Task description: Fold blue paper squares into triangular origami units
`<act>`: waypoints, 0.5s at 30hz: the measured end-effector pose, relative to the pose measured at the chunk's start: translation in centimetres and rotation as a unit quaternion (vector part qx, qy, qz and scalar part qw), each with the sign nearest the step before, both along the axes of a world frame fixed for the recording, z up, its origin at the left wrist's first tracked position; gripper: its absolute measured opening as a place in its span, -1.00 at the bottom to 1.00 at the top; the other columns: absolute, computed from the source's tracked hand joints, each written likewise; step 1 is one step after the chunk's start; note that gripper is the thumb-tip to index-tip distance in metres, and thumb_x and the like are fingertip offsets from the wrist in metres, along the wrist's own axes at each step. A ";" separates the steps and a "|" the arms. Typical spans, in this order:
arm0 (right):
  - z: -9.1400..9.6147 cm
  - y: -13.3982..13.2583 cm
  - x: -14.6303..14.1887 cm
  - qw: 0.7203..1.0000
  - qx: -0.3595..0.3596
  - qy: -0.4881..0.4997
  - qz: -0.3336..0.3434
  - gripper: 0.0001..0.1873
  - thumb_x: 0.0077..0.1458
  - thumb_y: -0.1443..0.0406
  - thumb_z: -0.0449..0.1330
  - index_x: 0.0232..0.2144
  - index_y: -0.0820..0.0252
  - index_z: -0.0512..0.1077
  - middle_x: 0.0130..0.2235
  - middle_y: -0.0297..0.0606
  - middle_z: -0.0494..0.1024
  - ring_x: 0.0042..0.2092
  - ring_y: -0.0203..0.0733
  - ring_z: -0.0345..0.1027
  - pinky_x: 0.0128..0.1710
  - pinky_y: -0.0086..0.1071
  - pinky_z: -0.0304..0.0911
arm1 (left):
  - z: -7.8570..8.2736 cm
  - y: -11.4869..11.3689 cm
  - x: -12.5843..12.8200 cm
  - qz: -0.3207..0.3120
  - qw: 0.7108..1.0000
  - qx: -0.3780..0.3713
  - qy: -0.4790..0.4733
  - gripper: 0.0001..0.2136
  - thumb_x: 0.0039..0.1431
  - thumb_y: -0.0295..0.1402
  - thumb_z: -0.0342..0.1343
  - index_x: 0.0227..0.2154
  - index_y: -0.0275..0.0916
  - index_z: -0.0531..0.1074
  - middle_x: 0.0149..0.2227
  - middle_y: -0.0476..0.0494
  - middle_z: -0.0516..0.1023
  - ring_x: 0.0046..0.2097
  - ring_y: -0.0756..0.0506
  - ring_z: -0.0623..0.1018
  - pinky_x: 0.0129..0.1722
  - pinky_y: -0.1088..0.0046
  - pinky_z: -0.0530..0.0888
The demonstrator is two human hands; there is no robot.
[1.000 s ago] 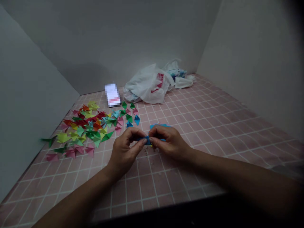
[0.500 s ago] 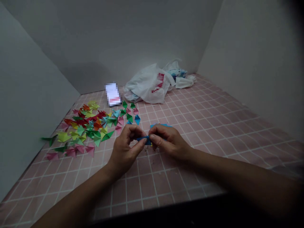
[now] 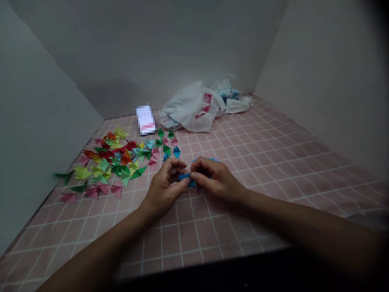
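Note:
Between my two hands is a small folded piece of blue paper [image 3: 183, 177], pinched from both sides above the table. My left hand [image 3: 165, 184] is closed on its left end with thumb and forefinger. On the other end my right hand [image 3: 217, 180] is closed too, thumb on top, hiding part of the paper. More blue paper [image 3: 214, 159] shows just behind my right hand, mostly covered by it. To the left of my hands lie many small folded paper cranes [image 3: 117, 158] in green, yellow, pink, red, orange and blue. A blue folded piece [image 3: 176, 151] lies nearest, beyond my left fingers.
A phone [image 3: 146, 120] with a lit, blurred screen stands behind the cranes. White plastic bags [image 3: 194, 107], one with red print, lie at the back beside it. A pink checked cloth [image 3: 273, 154] covers the table, with pale walls on three sides.
The blue paper has turned a little between my fingers, and its left end now looks blunter. My hands stay in nearly the same place. The view has shifted slightly.

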State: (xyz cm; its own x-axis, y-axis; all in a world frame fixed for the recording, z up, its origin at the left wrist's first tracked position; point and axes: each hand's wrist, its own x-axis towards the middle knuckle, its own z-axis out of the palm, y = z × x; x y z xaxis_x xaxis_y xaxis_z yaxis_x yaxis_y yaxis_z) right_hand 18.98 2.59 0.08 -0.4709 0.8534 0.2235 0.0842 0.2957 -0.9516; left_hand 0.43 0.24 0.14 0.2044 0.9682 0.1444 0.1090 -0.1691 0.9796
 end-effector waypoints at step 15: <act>-0.3 -0.2 -0.3 0.993 -0.093 0.053 -0.047 -0.78 0.18 0.19 0.21 -0.43 0.17 0.35 -0.57 -0.40 0.44 -0.54 -0.34 0.31 -0.52 -0.44 0.17 | 0.2 0.4 0.1 0.002 0.995 -0.078 -0.068 -0.68 0.10 -0.39 0.28 -0.11 -0.24 0.35 -0.37 0.03 0.53 -0.31 0.00 0.55 -0.28 0.47 0.47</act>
